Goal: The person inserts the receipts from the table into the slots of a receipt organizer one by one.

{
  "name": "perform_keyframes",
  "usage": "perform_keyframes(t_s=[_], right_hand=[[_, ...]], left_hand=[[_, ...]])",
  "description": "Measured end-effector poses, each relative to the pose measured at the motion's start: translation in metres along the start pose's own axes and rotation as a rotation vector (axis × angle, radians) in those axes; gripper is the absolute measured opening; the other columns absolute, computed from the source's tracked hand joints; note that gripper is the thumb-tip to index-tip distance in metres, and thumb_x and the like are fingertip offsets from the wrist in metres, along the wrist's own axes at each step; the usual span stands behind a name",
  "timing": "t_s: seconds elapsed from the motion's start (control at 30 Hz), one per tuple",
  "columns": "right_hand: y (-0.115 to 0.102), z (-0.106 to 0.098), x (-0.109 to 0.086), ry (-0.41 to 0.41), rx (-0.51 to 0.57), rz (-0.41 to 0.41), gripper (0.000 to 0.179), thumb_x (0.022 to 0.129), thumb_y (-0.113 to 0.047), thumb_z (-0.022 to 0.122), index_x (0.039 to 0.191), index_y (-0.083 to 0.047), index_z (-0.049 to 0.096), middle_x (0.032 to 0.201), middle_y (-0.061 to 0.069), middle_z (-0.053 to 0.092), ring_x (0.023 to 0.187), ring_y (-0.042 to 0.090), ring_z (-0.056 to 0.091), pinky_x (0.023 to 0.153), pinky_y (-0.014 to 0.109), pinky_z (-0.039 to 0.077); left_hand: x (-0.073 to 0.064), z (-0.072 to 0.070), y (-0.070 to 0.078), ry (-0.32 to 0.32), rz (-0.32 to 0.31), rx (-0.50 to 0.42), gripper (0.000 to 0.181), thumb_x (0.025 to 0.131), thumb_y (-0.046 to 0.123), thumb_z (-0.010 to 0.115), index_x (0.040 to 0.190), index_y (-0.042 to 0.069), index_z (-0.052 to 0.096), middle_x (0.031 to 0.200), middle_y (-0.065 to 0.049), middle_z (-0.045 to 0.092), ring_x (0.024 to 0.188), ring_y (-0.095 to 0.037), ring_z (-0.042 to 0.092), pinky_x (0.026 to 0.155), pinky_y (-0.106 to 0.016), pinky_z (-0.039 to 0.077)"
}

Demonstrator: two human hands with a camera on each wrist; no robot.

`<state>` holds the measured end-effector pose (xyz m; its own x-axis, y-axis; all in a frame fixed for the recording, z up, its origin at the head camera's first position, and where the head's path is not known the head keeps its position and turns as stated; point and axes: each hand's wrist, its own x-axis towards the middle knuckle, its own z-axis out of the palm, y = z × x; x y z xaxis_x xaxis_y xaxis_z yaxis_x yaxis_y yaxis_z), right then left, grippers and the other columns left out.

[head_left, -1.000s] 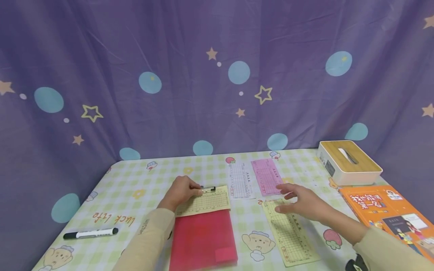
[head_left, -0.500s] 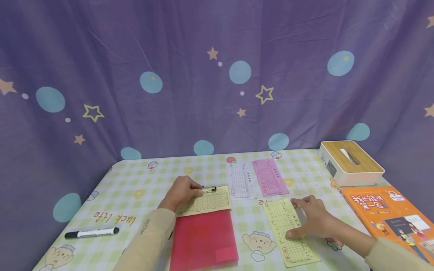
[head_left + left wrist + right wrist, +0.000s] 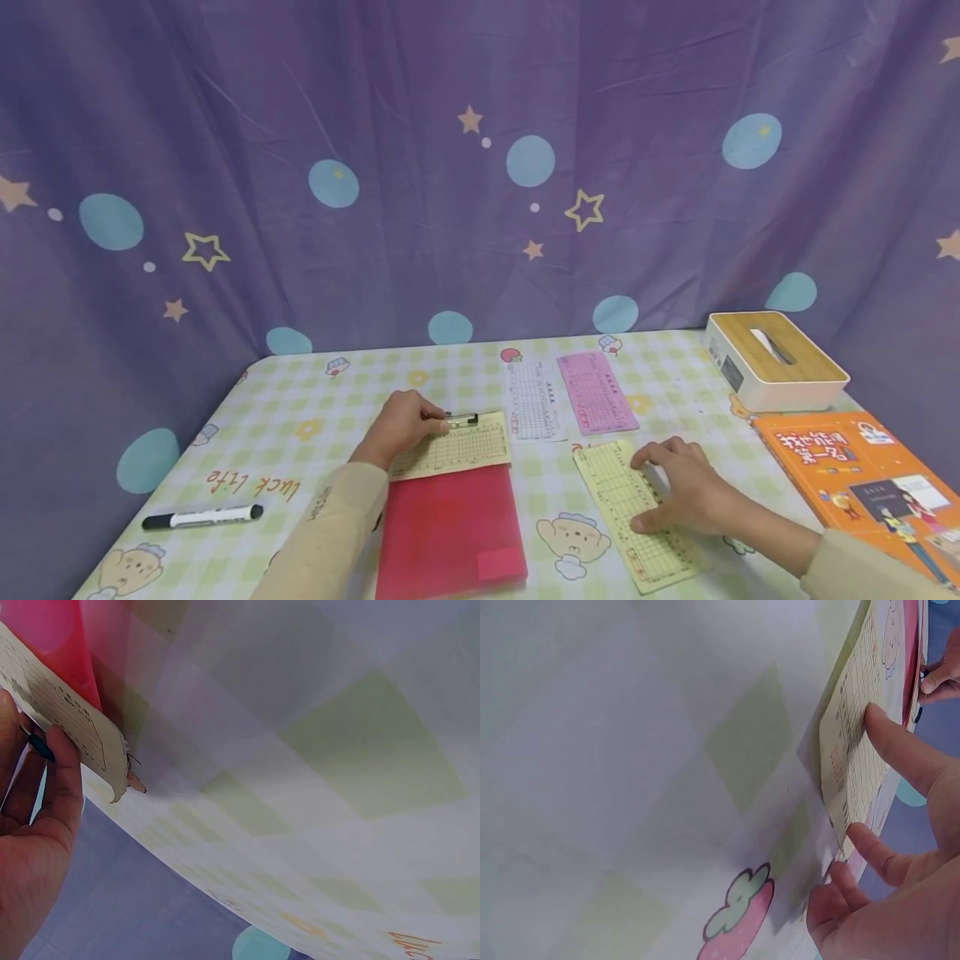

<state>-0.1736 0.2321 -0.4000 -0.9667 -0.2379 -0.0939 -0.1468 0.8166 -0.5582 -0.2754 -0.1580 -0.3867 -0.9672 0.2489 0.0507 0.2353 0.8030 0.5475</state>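
Observation:
In the head view my left hand holds the metal clip at the top of a red clipboard folder. A yellow printed form lies crosswise under that clip. The clip's dark tip shows between my fingers in the left wrist view, beside the form's curled edge. My right hand reaches over a second yellow form on the table, thumb and fingers spread and touching it. The right wrist view shows one fingertip on that form's face and another at its edge, which lifts slightly.
Behind the hands lie a white form and a pink form. A black-and-white marker is at the left. An orange book and a tissue box stand at the right. A purple curtain hangs behind the table.
My right hand has come down onto the loose yellow form, which has shifted slightly left. The left hand stays at the clip.

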Motion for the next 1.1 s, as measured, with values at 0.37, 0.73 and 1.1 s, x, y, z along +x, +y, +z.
perform_keyframes(t_s=[0.37, 0.73, 1.1], right_hand=[[-0.007, -0.002, 0.005, -0.066, -0.016, 0.056, 0.109, 0.061, -0.035, 0.098, 0.146, 0.007, 0.045, 0.112, 0.007, 0.058, 0.107, 0.029, 0.048, 0.089, 0.049, 0.048], [-0.009, -0.006, 0.004, -0.038, -0.117, 0.010, 0.100, 0.059, -0.043, 0.097, 0.141, 0.000, 0.059, 0.119, 0.011, 0.055, 0.101, 0.026, 0.044, 0.082, 0.042, 0.045], [-0.011, -0.005, 0.006, -0.069, -0.047, 0.067, 0.108, 0.061, -0.036, 0.097, 0.149, -0.002, 0.046, 0.111, 0.010, 0.062, 0.105, 0.028, 0.058, 0.090, 0.053, 0.051]], left_hand=[[0.002, 0.001, -0.001, -0.007, -0.005, -0.001, 0.015, 0.089, 0.011, 0.078, 0.102, 0.003, 0.081, 0.104, -0.013, 0.076, 0.103, -0.032, 0.070, 0.089, -0.045, 0.057], [0.000, -0.001, 0.000, -0.003, -0.006, -0.024, 0.015, 0.090, 0.010, 0.078, 0.102, 0.002, 0.081, 0.105, -0.013, 0.076, 0.102, -0.032, 0.070, 0.088, -0.045, 0.058], [0.000, 0.002, -0.002, 0.004, -0.008, -0.029, 0.015, 0.089, 0.009, 0.078, 0.102, 0.002, 0.081, 0.105, -0.014, 0.076, 0.102, -0.032, 0.071, 0.087, -0.045, 0.058]])
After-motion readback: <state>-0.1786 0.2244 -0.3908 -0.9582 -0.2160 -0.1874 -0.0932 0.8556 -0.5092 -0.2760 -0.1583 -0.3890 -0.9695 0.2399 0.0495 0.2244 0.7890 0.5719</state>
